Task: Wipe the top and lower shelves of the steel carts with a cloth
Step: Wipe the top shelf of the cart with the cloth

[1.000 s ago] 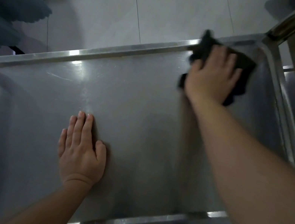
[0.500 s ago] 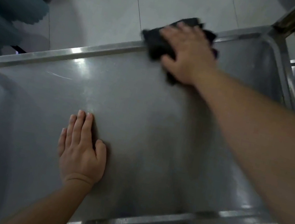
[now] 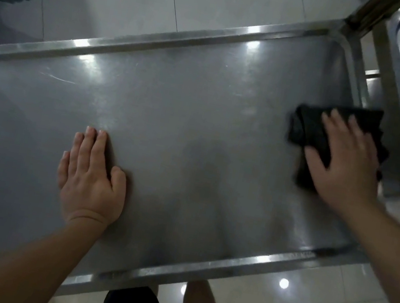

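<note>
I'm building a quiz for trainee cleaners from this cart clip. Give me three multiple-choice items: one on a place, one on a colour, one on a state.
1. Where on the top shelf is the cloth?
A. right end
B. left end
C. centre

2. What colour is the cloth?
A. white
B. black
C. yellow

3. How does the left hand lie?
A. fist round the rim
B. flat on the shelf
C. raised off the shelf

Answers:
1 A, the cloth lies under the right hand by the right rim.
2 B, it shows dark black against the steel.
3 B, its fingers lie straight, palm down on the shelf.
</note>
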A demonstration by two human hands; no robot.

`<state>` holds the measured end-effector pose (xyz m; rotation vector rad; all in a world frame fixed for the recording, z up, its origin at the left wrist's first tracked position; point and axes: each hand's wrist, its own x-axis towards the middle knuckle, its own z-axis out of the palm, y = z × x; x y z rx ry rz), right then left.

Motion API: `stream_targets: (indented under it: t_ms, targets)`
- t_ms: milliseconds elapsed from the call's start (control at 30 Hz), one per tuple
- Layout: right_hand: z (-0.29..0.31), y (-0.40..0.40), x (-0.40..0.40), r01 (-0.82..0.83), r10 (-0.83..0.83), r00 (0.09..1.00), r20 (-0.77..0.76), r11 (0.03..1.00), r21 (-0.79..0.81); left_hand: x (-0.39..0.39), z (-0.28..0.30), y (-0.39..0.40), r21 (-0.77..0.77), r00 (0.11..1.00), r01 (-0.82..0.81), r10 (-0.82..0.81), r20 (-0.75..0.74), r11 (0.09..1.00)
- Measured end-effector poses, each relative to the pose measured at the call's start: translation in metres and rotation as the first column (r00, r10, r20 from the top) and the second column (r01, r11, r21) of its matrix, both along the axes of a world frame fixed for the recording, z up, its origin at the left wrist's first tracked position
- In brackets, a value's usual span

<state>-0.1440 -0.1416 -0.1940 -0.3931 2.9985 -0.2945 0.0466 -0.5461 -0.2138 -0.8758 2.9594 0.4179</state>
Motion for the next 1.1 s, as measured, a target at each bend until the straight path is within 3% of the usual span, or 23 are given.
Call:
stream_targets:
  t_ms: [133,267,433,500,633,733,867,1000,1100]
  targets:
    - [0.002,0.053,0.107,0.058,-0.056,0.987,0.150,0.998,-0.004,-0.001,0.001,0.000,0.004,1.000,0.003,-0.002,-0.001,1.000]
    - [0.003,0.061,0.136,-0.011,0.003,0.983,0.186,0.999,0.044,-0.001,0.002,-0.001,0.007,1.000,0.000,0.000,-0.013,1.000]
    - [-0.006,0.008,0.043,-0.199,0.199,0.980,0.021,0.980,0.024,0.000,0.000,0.000,-0.009,1.000,-0.009,0.009,-0.022,1.000]
    - [-0.010,-0.029,-0.017,-0.190,0.190,0.981,-0.040,0.982,0.017,0.000,-0.001,-0.001,-0.012,1.000,-0.002,0.001,-0.022,1.000]
    - [-0.015,-0.102,-0.125,-0.147,0.147,0.989,0.017,0.989,0.031,0.001,-0.003,-0.002,-0.023,1.000,0.006,-0.007,-0.019,1.000]
    - [-0.013,-0.120,-0.152,-0.139,0.138,0.990,0.025,0.990,0.029,0.000,-0.005,-0.002,-0.025,0.999,0.000,-0.001,-0.036,1.000]
    - [-0.011,-0.107,-0.096,-0.120,0.120,0.993,0.009,0.992,0.029,0.001,-0.007,-0.003,-0.023,0.999,-0.006,0.005,-0.046,1.000]
    - [-0.008,-0.059,0.033,-0.182,0.181,0.983,-0.040,0.983,-0.007,0.000,-0.008,-0.003,-0.015,0.999,-0.013,0.012,-0.041,1.000]
    - [-0.007,-0.015,0.128,-0.280,0.279,0.959,0.055,0.960,0.000,0.001,-0.008,-0.003,-0.009,0.999,-0.016,0.016,-0.045,1.000]
